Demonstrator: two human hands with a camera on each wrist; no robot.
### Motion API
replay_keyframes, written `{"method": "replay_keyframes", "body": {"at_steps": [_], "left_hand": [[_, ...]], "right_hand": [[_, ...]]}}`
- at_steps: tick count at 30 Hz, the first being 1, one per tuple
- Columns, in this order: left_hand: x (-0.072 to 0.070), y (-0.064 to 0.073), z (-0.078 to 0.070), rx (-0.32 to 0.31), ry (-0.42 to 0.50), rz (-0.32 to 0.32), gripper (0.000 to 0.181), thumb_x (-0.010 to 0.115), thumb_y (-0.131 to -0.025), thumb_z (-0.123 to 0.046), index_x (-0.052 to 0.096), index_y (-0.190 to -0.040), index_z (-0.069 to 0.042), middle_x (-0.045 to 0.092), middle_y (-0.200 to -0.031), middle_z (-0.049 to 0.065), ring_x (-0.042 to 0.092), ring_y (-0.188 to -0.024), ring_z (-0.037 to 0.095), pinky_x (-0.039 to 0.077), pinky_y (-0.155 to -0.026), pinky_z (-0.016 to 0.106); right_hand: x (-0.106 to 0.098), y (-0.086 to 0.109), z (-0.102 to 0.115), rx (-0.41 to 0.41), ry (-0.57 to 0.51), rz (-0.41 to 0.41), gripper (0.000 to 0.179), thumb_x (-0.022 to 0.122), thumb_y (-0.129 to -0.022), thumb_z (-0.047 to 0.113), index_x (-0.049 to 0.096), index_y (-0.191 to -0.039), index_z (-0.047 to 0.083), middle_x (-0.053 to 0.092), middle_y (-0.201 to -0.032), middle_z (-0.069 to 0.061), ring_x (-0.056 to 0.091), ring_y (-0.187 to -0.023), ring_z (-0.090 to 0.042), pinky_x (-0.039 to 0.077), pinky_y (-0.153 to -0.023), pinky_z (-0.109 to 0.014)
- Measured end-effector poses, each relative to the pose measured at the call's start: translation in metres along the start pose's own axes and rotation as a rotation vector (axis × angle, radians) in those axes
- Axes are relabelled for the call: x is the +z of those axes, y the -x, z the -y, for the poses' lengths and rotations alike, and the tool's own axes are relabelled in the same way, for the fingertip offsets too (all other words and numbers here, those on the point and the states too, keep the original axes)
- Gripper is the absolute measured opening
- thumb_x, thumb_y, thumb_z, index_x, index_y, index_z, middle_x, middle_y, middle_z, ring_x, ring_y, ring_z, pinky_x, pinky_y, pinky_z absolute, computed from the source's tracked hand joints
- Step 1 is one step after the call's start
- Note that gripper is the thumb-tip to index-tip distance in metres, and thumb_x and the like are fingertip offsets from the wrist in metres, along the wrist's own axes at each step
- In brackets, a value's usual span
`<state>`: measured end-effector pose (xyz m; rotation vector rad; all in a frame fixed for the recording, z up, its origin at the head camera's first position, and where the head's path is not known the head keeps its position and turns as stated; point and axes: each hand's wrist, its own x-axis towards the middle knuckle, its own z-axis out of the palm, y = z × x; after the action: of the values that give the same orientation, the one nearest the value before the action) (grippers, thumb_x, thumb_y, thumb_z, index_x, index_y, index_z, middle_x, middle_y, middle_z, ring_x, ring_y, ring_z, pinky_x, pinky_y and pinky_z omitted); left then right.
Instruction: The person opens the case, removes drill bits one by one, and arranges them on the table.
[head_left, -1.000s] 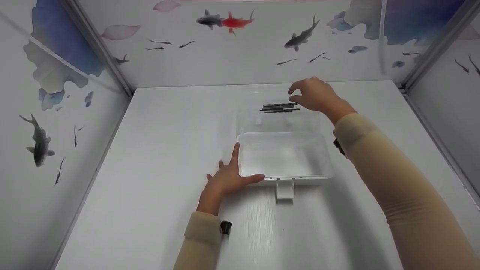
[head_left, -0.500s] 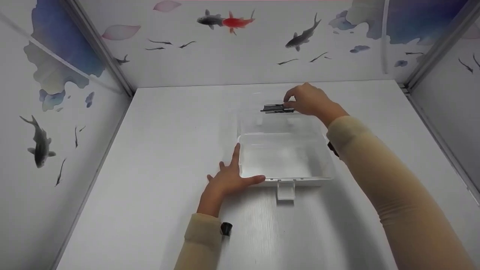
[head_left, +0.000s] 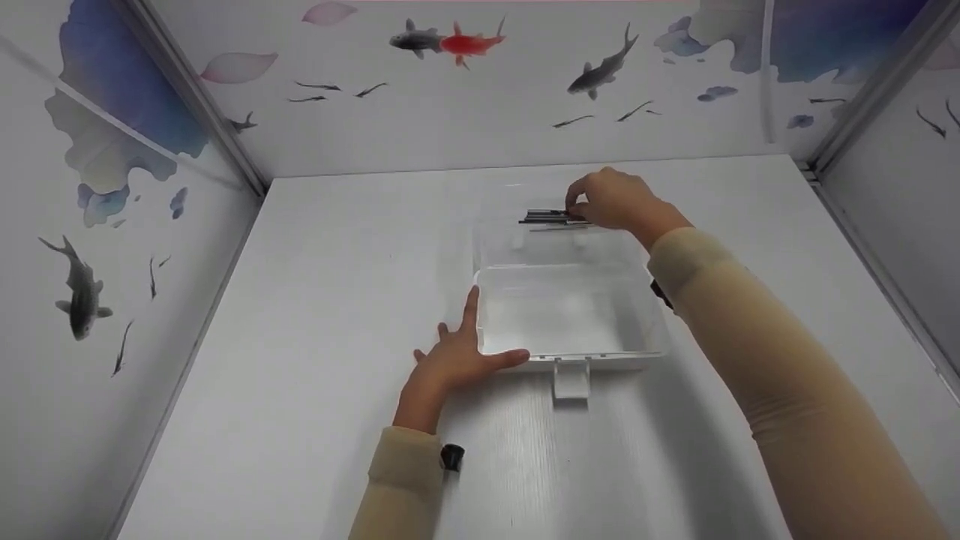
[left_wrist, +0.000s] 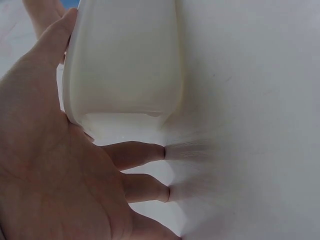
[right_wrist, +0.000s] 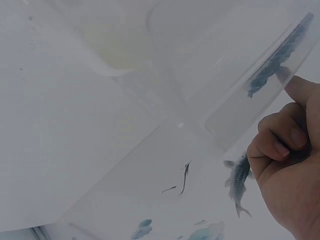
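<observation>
A clear plastic box (head_left: pixel 495 354) lies open in the head view, its hinged lid (head_left: pixel 491 251) folded back away from me. Several dark drill bits (head_left: pixel 538 217) lie bunched over the lid; their twisted flutes show through the clear plastic in the right wrist view. My right hand (head_left: pixel 619 199) pinches the bits at their right end, where the fingers hide part of them. With thumb along the front rim and index finger along the left side, my left hand (head_left: pixel 454 356) rests against the box. In the left wrist view its other fingers are spread, tips on the table.
A white latch (head_left: pixel 571 380) hangs from the box's front edge. The white table (head_left: pixel 337 300) is enclosed by a back wall (head_left: pixel 517 97) and side walls printed with fish. A small black piece (head_left: pixel 451 457) sits at the left cuff.
My right hand has come down and left onto the drill bits, and its fingers have closed on them. One thin bit now lies slightly apart, nearer me. My left hand stays put.
</observation>
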<state>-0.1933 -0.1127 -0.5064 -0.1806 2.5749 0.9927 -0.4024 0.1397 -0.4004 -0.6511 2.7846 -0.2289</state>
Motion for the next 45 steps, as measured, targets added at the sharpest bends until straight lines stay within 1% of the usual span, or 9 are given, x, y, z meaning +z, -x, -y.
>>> {"method": "replay_keyframes", "body": {"at_steps": [2, 6, 13, 17, 26, 29, 32, 37, 45], "left_hand": [[0.001, 0.000, 0.001, 0.000, -0.006, 0.003, 0.134, 0.074, -0.072, -0.088, -0.011, -0.168, -0.048, 0.041, -0.170, 0.014, 0.007, -0.168, 0.041, 0.003, -0.123, 0.083], [0.002, 0.000, 0.002, 0.000, -0.009, 0.009, 0.135, 0.073, -0.071, -0.089, -0.011, -0.168, -0.049, 0.043, -0.169, 0.016, 0.007, -0.168, 0.041, 0.003, -0.123, 0.082], [0.002, 0.000, 0.002, 0.004, -0.004, 0.012, 0.135, 0.074, -0.071, -0.089, -0.010, -0.169, -0.048, 0.041, -0.170, 0.015, 0.007, -0.168, 0.042, 0.002, -0.123, 0.082], [0.002, -0.001, 0.001, 0.002, -0.008, 0.011, 0.136, 0.074, -0.070, -0.090, -0.011, -0.168, -0.048, 0.039, -0.171, 0.015, 0.007, -0.168, 0.041, 0.002, -0.124, 0.082], [0.003, -0.002, 0.000, -0.004, 0.003, 0.012, 0.135, 0.076, -0.072, -0.086, -0.010, -0.169, -0.047, 0.038, -0.173, 0.014, 0.007, -0.168, 0.042, 0.001, -0.124, 0.082], [0.004, -0.003, 0.001, 0.002, -0.002, 0.008, 0.135, 0.075, -0.072, -0.086, -0.009, -0.169, -0.045, 0.039, -0.172, 0.014, 0.007, -0.168, 0.042, 0.002, -0.123, 0.083], [0.004, -0.001, 0.001, 0.005, -0.012, 0.015, 0.135, 0.074, -0.072, -0.088, -0.010, -0.169, -0.046, 0.040, -0.171, 0.015, 0.007, -0.168, 0.042, 0.003, -0.123, 0.083], [0.001, 0.001, 0.002, 0.004, -0.011, 0.019, 0.135, 0.073, -0.071, -0.090, -0.011, -0.168, -0.048, 0.040, -0.171, 0.016, 0.007, -0.168, 0.041, 0.004, -0.123, 0.083], [-0.002, 0.000, 0.001, 0.013, -0.007, 0.016, 0.135, 0.073, -0.073, -0.088, -0.011, -0.169, -0.046, 0.037, -0.173, 0.014, 0.006, -0.168, 0.043, 0.003, -0.122, 0.083]], "right_hand": [[0.001, 0.000, 0.000, -0.001, 0.013, -0.002, 0.028, 0.057, -0.110, 0.021, 0.074, -0.131, 0.016, 0.072, -0.135, -0.015, 0.066, -0.123, -0.036, 0.053, -0.101, -0.060], [0.003, -0.001, 0.001, 0.012, 0.020, -0.003, 0.030, 0.057, -0.109, 0.020, 0.075, -0.132, 0.016, 0.070, -0.139, -0.016, 0.064, -0.130, -0.039, 0.052, -0.104, -0.061], [0.002, -0.002, 0.000, 0.037, 0.009, 0.016, 0.029, 0.063, -0.107, 0.020, 0.076, -0.133, 0.016, 0.072, -0.138, -0.014, 0.064, -0.130, -0.036, 0.052, -0.108, -0.059], [0.001, 0.000, 0.001, 0.060, -0.016, 0.002, 0.028, 0.065, -0.106, 0.019, 0.078, -0.130, 0.015, 0.073, -0.136, -0.014, 0.064, -0.131, -0.036, 0.051, -0.108, -0.060], [0.005, -0.001, 0.003, 0.059, 0.025, -0.041, 0.025, 0.066, -0.104, 0.014, 0.081, -0.123, 0.013, 0.077, -0.128, -0.013, 0.070, -0.121, -0.035, 0.055, -0.103, -0.059], [0.006, -0.001, 0.001, 0.057, -0.003, -0.045, 0.025, 0.066, -0.104, 0.015, 0.081, -0.123, 0.012, 0.077, -0.127, -0.014, 0.070, -0.120, -0.035, 0.054, -0.102, -0.058], [0.006, 0.001, -0.004, 0.049, -0.039, -0.055, 0.026, 0.065, -0.104, 0.018, 0.081, -0.123, 0.012, 0.075, -0.133, -0.015, 0.070, -0.118, -0.036, 0.056, -0.100, -0.058], [-0.002, 0.004, -0.006, 0.037, -0.098, -0.078, 0.027, 0.064, -0.104, 0.021, 0.081, -0.122, 0.011, 0.070, -0.142, -0.016, 0.068, -0.125, -0.039, 0.055, -0.101, -0.059], [-0.017, 0.007, -0.005, 0.038, -0.145, -0.117, 0.028, 0.064, -0.103, 0.022, 0.081, -0.121, 0.009, 0.072, -0.140, -0.017, 0.066, -0.128, -0.039, 0.054, -0.102, -0.059]]}}
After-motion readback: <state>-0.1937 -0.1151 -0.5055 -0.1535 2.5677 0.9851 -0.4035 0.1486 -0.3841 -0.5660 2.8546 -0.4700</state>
